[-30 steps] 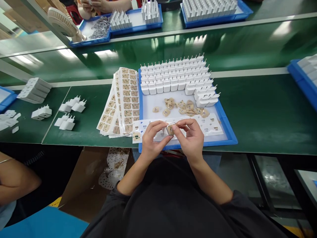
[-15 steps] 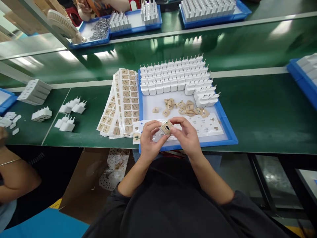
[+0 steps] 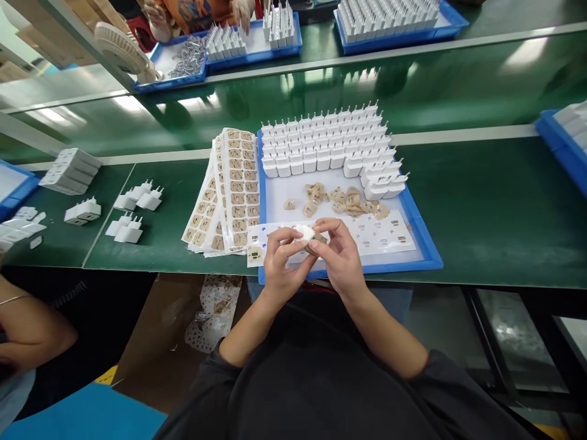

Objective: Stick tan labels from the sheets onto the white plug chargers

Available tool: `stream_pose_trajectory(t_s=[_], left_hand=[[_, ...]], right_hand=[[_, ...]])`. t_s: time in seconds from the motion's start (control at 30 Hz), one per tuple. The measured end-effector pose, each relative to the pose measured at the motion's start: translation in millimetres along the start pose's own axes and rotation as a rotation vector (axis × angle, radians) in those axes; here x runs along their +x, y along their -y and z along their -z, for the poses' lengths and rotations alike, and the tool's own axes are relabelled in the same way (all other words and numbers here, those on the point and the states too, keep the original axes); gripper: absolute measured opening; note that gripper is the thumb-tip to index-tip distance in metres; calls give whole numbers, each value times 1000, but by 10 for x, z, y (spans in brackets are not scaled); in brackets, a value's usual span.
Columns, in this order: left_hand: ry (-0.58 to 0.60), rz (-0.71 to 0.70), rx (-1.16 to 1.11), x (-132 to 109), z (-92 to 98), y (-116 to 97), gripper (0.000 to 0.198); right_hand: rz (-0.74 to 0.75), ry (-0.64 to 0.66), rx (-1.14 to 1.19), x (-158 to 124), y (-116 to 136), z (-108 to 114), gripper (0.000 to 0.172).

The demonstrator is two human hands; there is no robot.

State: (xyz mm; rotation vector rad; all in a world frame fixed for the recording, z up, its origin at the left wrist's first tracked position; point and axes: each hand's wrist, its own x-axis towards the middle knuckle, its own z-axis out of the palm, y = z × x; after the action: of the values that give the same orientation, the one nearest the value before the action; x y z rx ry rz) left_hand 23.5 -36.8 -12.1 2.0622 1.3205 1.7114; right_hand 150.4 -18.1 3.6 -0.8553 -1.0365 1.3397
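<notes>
Between my two hands, over the front of a blue-rimmed tray point(image 3: 431, 247), is a small white plug adapter point(image 3: 303, 231) with a tan sticker point(image 3: 316, 244) on its face. My left hand point(image 3: 283, 269) grips the adapter from the left with thumb and fingers. From the right, the thumb and fingers of my right hand point(image 3: 343, 263) press on the sticker and the adapter's edge. Beneath my hands lies a mostly peeled sticker sheet point(image 3: 383, 235). Loose tan stickers point(image 3: 352, 198) are scattered behind it. Rows of white plug adapters point(image 3: 323, 162) stand pins up at the tray's back.
Sticker sheets point(image 3: 238, 183) are stacked left of the tray. Farther left stand several adapters point(image 3: 128, 231) and a co-worker's arm point(image 3: 41, 318). Across the green bench, another person's hand point(image 3: 243, 13) is over a tray of adapters point(image 3: 224, 41). Below is a cardboard box point(image 3: 151, 342).
The adapter has been tilted in my hands, so its sticker face with the dark port has turned away and a white side shows. My right fingers have closed in over it.
</notes>
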Motion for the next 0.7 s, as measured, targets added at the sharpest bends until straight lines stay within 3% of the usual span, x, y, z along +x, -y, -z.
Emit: stream_pose_trajectory(t_s=[0.2,0.47,0.6,0.7], left_hand=[[-10,-50,14,25,3,-20,32],[-9,39,-96,-46,17,52,40],[20,104,-196,-86,18,72,45],[50,172,-261,-93,21,44,45]], right_hand=[[-4,-18,69,8,7,-12,6],[-29,94,36,27,75,83,15],[145,187,-242,94,175,187,10],[419,155,-552,103,261,234,5]])
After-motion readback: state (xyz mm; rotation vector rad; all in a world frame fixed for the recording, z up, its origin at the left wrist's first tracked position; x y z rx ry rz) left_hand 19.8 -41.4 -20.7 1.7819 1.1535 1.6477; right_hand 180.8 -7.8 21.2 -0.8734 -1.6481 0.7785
